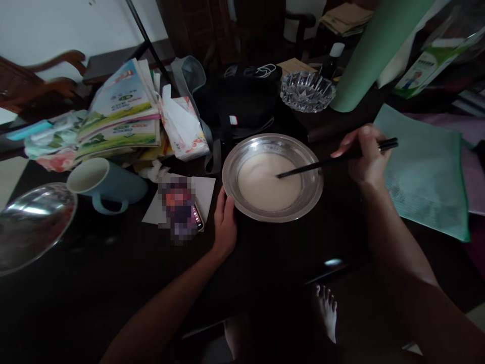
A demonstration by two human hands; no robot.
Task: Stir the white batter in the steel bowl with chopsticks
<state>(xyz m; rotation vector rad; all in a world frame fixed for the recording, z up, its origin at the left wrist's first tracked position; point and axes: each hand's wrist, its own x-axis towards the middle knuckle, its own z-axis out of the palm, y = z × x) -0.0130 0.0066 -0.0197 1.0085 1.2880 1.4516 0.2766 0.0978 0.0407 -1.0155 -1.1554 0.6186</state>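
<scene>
A wide metal bowl [311, 198] stands on the dark table, holding a pale, milky batter-like liquid [265, 187]. My left hand [225, 222] grips the bowl's left rim, thumb along the edge; its other fingers are partly hidden by the bowl. Black chopsticks [322, 164] are pinched in my right hand [367, 151], to the right of the bowl. Their tips dip into the liquid near its middle, and their back ends stick out past my hand to the right.
Left of the bowl lie a phone [197, 218] on white paper, a blue mug [125, 184] and a shiny metal basin [38, 227]. Behind are stacked booklets [121, 106], a tissue pack [185, 126], a black bag [238, 101] and a glass ashtray [306, 91]. A green mesh pouch [424, 177] lies right.
</scene>
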